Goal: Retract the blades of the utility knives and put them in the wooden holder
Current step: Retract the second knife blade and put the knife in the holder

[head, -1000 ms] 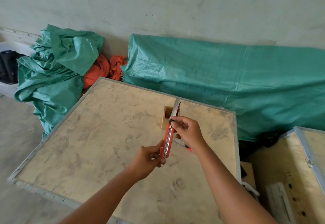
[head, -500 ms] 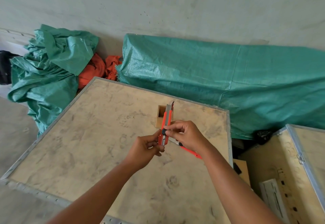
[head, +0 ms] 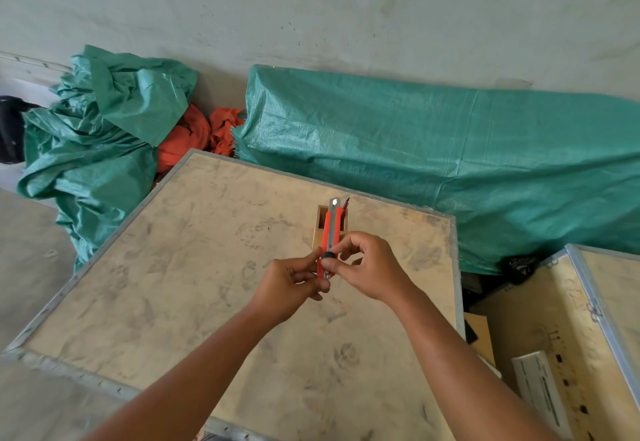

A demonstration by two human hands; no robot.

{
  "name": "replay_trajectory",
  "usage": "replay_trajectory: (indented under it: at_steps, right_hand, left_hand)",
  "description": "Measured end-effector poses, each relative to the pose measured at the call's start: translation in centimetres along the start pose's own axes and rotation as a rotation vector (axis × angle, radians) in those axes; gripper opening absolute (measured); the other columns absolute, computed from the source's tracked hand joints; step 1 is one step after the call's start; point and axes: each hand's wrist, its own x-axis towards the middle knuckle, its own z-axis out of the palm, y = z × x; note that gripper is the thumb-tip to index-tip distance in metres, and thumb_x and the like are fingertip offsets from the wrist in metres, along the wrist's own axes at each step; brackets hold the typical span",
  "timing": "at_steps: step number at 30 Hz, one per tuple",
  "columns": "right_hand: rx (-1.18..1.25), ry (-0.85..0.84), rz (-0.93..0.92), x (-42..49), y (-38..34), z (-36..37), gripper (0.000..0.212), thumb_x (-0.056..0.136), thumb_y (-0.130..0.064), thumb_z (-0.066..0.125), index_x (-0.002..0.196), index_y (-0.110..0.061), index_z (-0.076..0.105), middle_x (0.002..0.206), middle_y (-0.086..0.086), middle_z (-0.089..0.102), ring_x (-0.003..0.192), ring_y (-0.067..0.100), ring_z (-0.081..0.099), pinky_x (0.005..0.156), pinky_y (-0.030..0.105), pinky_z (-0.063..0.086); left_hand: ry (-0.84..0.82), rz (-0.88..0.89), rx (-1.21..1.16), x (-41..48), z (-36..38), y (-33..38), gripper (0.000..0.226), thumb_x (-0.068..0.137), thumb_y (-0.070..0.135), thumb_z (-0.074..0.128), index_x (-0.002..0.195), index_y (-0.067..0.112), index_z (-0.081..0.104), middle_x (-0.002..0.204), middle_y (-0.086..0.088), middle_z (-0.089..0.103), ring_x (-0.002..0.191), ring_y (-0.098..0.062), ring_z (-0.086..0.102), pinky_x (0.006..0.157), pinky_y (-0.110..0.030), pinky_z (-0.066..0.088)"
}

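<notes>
- Plywood forms the top of the bench (head: 194,288), a metal-edged crate lid filling the lower middle of the frame, with green tarpaulin (head: 433,163) heaped along the wall behind.
- At centre frame, the left hand (head: 292,286) pinches the lower end of an orange utility knife (head: 329,232), probably to steady the body while the other hand works.
- The right hand (head: 367,269) has thumb and fingertips closed on the black slider knob (head: 327,255), the grip suited to drawing the blade in.
- Little or no blade shows past the metal tip (it looks nearly retracted, though I cannot be sure).
- The knife is held nose-up, just in front of the wooden holder (head: 320,229), likely so it can drop straight in.
- A dark tip (head: 346,202) juts from the holder behind it; what it belongs to is unclear.
</notes>
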Motion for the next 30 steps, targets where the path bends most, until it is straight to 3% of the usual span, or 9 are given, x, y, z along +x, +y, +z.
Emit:
replay_trajectory:
  at_steps: [4,6,9,14,19,24,30]
  right_hand:
    - [0.049,-0.053,-0.001,-0.2,-0.1,-0.1,0.025,0.084,-0.028,0.082,0.109,-0.028,0.077,0.106,-0.014,0.073,0.089,0.006,0.069,0.076,0.017,0.053]
    - [0.041,-0.027,-0.015,-0.1,-0.4,0.0,0.019,0.084,-0.026,0.083,0.102,-0.024,0.079,0.101,-0.011,0.075,0.089,0.007,0.070,0.077,0.024,0.056]
    - [-0.003,0.041,-0.025,0.1,-1.2,0.2,0.017,0.081,-0.032,0.085,0.091,-0.022,0.075,0.092,-0.010,0.074,0.087,0.007,0.069,0.073,0.023,0.056]
    - [0.042,-0.005,-0.045,0.5,-1.6,-0.5,0.025,0.080,-0.030,0.086,0.104,-0.026,0.078,0.103,-0.011,0.075,0.091,0.008,0.069,0.078,0.026,0.058]
    - [0.006,0.094,-0.014,0.4,-1.6,0.3,0.026,0.077,-0.036,0.087,0.091,-0.018,0.074,0.091,-0.009,0.073,0.085,0.008,0.069,0.068,0.017,0.053]
    - [0.191,0.120,0.054,1.2,-0.3,0.6,0.022,0.090,-0.029,0.076,0.111,-0.021,0.075,0.108,-0.005,0.077,0.096,0.009,0.074,0.089,0.034,0.063]
    - [0.198,0.208,0.137,4.1,1.3,-0.1,0.025,0.088,-0.010,0.077,0.107,-0.026,0.077,0.104,-0.003,0.076,0.097,0.018,0.074,0.085,0.048,0.064]
  left_hand:
    - [-0.004,-0.007,0.003,-0.2,-0.5,0.2,0.056,0.080,-0.007,0.076,0.132,0.010,0.061,0.096,-0.022,0.075,0.075,-0.014,0.071,0.067,-0.029,0.062]
    - [-0.008,-0.006,0.004,-0.3,-0.7,0.6,0.056,0.080,-0.007,0.075,0.131,0.011,0.062,0.096,-0.019,0.076,0.074,-0.013,0.071,0.067,-0.030,0.063]
    - [-0.021,-0.007,0.011,-0.2,-0.9,1.2,0.056,0.080,-0.009,0.074,0.131,0.012,0.062,0.095,-0.019,0.076,0.073,-0.011,0.071,0.067,-0.029,0.063]
    - [-0.015,-0.022,-0.013,0.3,-1.5,2.0,0.056,0.078,-0.009,0.076,0.130,0.008,0.063,0.089,-0.010,0.078,0.072,-0.014,0.072,0.068,-0.031,0.063]
    - [-0.038,-0.030,0.011,0.5,-1.6,2.3,0.054,0.079,-0.009,0.075,0.128,0.010,0.064,0.085,-0.003,0.079,0.074,-0.016,0.073,0.069,-0.034,0.064]
    - [-0.046,-0.026,0.034,1.5,-1.8,1.3,0.059,0.076,-0.009,0.078,0.124,0.022,0.066,0.094,0.000,0.080,0.077,-0.019,0.074,0.072,-0.041,0.065]
    - [-0.004,-0.038,0.128,4.5,-1.3,0.9,0.056,0.078,-0.003,0.078,0.124,0.027,0.067,0.096,0.006,0.078,0.079,-0.019,0.075,0.078,-0.045,0.064]
